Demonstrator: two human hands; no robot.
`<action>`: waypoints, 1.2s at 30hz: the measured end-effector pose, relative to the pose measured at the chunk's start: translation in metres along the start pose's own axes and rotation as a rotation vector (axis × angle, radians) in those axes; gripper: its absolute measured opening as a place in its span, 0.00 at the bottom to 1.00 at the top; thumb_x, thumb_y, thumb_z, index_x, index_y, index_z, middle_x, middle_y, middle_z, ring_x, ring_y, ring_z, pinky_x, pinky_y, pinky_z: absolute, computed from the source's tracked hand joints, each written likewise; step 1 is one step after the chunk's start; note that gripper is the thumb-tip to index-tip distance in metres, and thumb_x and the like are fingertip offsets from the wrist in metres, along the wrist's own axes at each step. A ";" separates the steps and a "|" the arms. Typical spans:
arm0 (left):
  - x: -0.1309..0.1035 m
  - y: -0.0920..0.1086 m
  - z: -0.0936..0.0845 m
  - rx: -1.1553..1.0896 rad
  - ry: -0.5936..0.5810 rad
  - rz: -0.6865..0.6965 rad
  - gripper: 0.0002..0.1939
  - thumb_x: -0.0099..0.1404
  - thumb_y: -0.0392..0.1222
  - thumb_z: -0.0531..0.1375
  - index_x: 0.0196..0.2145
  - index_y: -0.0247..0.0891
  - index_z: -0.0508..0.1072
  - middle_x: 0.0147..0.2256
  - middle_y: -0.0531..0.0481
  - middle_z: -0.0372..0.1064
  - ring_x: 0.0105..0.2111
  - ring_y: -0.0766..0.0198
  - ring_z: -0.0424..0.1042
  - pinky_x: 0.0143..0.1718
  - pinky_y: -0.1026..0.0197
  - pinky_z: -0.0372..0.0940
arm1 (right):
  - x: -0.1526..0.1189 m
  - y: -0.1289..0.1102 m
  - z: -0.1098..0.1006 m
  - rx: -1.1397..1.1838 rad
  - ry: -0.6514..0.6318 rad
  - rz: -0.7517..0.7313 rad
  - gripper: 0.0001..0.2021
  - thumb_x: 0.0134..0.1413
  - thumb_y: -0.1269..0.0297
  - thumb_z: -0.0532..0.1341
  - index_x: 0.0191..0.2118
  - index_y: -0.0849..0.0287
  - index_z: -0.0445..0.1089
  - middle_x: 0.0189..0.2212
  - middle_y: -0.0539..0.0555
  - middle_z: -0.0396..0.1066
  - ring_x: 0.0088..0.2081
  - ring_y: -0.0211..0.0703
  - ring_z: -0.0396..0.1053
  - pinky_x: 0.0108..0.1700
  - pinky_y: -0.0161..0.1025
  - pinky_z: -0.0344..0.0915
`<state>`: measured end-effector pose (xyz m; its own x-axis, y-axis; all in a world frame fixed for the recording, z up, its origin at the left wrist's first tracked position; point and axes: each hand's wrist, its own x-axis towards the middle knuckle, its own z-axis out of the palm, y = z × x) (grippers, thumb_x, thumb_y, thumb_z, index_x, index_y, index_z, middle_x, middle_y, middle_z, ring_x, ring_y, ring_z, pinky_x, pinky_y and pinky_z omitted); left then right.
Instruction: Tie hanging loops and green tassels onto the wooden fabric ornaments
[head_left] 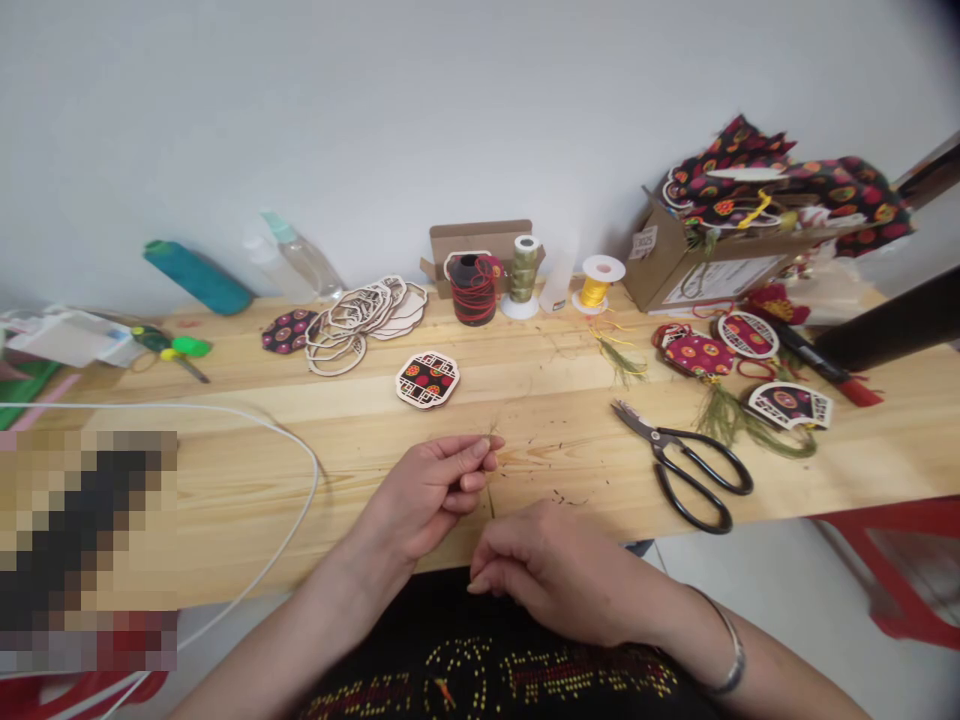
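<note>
My left hand point(435, 490) is closed in a pinch above the table's front part, with thumb and forefinger on a thin olive-green thread point(491, 498). Wispy ends stick up past the fingertips. Below them the strand runs down to my right hand point(555, 570), closed with fingers curled and knuckles up near the table edge. Its grip on the strand is mostly hidden. Beyond my left hand lies an octagonal patterned ornament point(427, 380) with a pale cut-out frame. Black-handled scissors point(679, 465) lie to the right, blades parted and pointing away.
Along the wall stand a red-and-black cord spool point(474, 290), a green thread spool point(523, 278) and a yellow cord spool point(596, 285). Pale frames point(364, 315) are piled left of them. A cardboard box point(682, 260) holds patterned cloth. A white cable point(311, 460) loops at left.
</note>
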<state>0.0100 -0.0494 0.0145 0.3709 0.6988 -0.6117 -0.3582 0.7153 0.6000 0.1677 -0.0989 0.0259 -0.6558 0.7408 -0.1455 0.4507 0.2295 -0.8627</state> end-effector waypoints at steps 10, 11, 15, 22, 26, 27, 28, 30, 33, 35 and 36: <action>0.000 -0.001 0.002 0.074 0.018 0.041 0.09 0.48 0.34 0.68 0.29 0.27 0.77 0.23 0.51 0.64 0.18 0.79 0.56 0.13 0.75 0.43 | 0.003 0.001 0.001 0.043 -0.082 -0.021 0.08 0.55 0.67 0.58 0.33 0.59 0.75 0.28 0.51 0.77 0.29 0.36 0.71 0.30 0.31 0.62; 0.000 -0.001 0.002 0.091 0.024 0.057 0.09 0.48 0.34 0.68 0.28 0.27 0.77 0.23 0.51 0.65 0.18 0.79 0.56 0.13 0.75 0.44 | 0.003 0.002 0.001 0.034 -0.090 -0.026 0.07 0.55 0.67 0.58 0.33 0.59 0.75 0.28 0.51 0.77 0.29 0.36 0.71 0.30 0.32 0.62; -0.001 -0.001 0.002 0.171 0.068 0.160 0.08 0.48 0.36 0.67 0.27 0.29 0.77 0.20 0.52 0.65 0.17 0.78 0.57 0.14 0.74 0.45 | -0.005 0.003 -0.013 0.123 -0.171 -0.134 0.08 0.53 0.63 0.61 0.37 0.57 0.76 0.32 0.51 0.77 0.31 0.37 0.72 0.33 0.32 0.63; -0.003 0.002 0.005 0.240 0.104 0.233 0.08 0.49 0.38 0.67 0.27 0.30 0.78 0.19 0.53 0.65 0.16 0.77 0.57 0.14 0.72 0.45 | -0.015 0.012 -0.046 0.621 0.287 -0.091 0.11 0.51 0.58 0.62 0.27 0.58 0.77 0.29 0.53 0.75 0.20 0.31 0.62 0.22 0.32 0.57; -0.006 0.000 0.006 0.273 0.074 0.209 0.07 0.50 0.38 0.66 0.27 0.31 0.77 0.20 0.53 0.65 0.16 0.77 0.56 0.15 0.72 0.45 | 0.004 0.025 -0.038 0.537 0.484 0.195 0.06 0.48 0.65 0.63 0.26 0.60 0.76 0.17 0.48 0.67 0.20 0.30 0.56 0.23 0.32 0.53; -0.006 0.000 0.006 0.275 0.062 0.199 0.07 0.50 0.38 0.66 0.26 0.31 0.77 0.20 0.53 0.65 0.16 0.77 0.56 0.15 0.71 0.45 | 0.009 0.028 -0.034 0.576 0.445 0.213 0.06 0.48 0.66 0.63 0.30 0.60 0.77 0.18 0.48 0.68 0.21 0.30 0.57 0.23 0.32 0.53; -0.006 0.000 0.006 0.281 0.048 0.187 0.07 0.50 0.39 0.66 0.26 0.32 0.77 0.20 0.53 0.65 0.16 0.77 0.55 0.15 0.71 0.44 | 0.014 0.031 -0.030 0.636 0.411 0.220 0.07 0.47 0.65 0.64 0.33 0.59 0.77 0.20 0.48 0.69 0.21 0.30 0.57 0.23 0.32 0.54; -0.007 0.000 0.006 0.309 0.017 0.146 0.07 0.51 0.40 0.65 0.22 0.32 0.75 0.18 0.54 0.63 0.15 0.77 0.54 0.15 0.71 0.44 | 0.020 0.035 -0.024 0.778 0.362 0.232 0.10 0.45 0.64 0.65 0.37 0.59 0.77 0.22 0.48 0.70 0.22 0.30 0.58 0.24 0.31 0.54; -0.008 0.002 0.007 0.355 -0.022 0.076 0.11 0.52 0.41 0.64 0.18 0.32 0.72 0.15 0.56 0.59 0.15 0.77 0.52 0.15 0.71 0.42 | 0.025 0.036 -0.020 0.987 0.292 0.231 0.12 0.42 0.65 0.66 0.38 0.58 0.76 0.25 0.48 0.72 0.23 0.29 0.60 0.25 0.30 0.55; -0.009 0.002 0.007 0.370 -0.035 0.053 0.11 0.52 0.41 0.64 0.18 0.33 0.72 0.14 0.57 0.58 0.15 0.77 0.51 0.15 0.71 0.42 | 0.026 0.035 -0.020 1.092 0.237 0.216 0.13 0.41 0.66 0.67 0.37 0.58 0.76 0.25 0.48 0.73 0.24 0.28 0.62 0.25 0.29 0.56; -0.009 0.002 0.007 0.379 -0.040 0.046 0.11 0.52 0.41 0.64 0.18 0.33 0.72 0.14 0.57 0.58 0.15 0.77 0.51 0.15 0.71 0.42 | 0.026 0.035 -0.021 1.128 0.219 0.213 0.12 0.41 0.67 0.67 0.37 0.58 0.76 0.24 0.48 0.73 0.23 0.29 0.62 0.25 0.29 0.56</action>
<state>0.0117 -0.0544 0.0245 0.3975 0.7242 -0.5634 -0.0364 0.6260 0.7790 0.1787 -0.0583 0.0023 -0.4637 0.8150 -0.3475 -0.3265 -0.5218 -0.7881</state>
